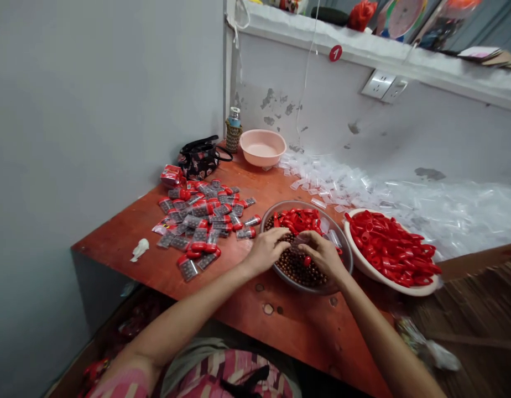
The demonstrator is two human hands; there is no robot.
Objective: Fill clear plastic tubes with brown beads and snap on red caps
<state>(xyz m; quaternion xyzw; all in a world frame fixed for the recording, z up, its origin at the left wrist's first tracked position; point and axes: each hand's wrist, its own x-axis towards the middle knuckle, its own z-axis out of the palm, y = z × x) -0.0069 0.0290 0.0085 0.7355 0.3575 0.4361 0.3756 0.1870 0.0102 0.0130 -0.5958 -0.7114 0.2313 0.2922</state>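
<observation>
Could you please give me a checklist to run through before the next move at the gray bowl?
1. Hands over the gray bowl: ok; left hand and right hand are both there.
2. Brown balls within reach: ok; they lie in the bowl.
3. Red parts available: ok; some in the bowl, more heaped in the white basin to its right.
4. Clear sleeves available: ok; a few in the bowl, many piled beyond it.
5. Secure grip on the small clear piece: cannot tell; too blurred.
6. Red-topped packs apart from the bowl: ok; left of it.
</observation>
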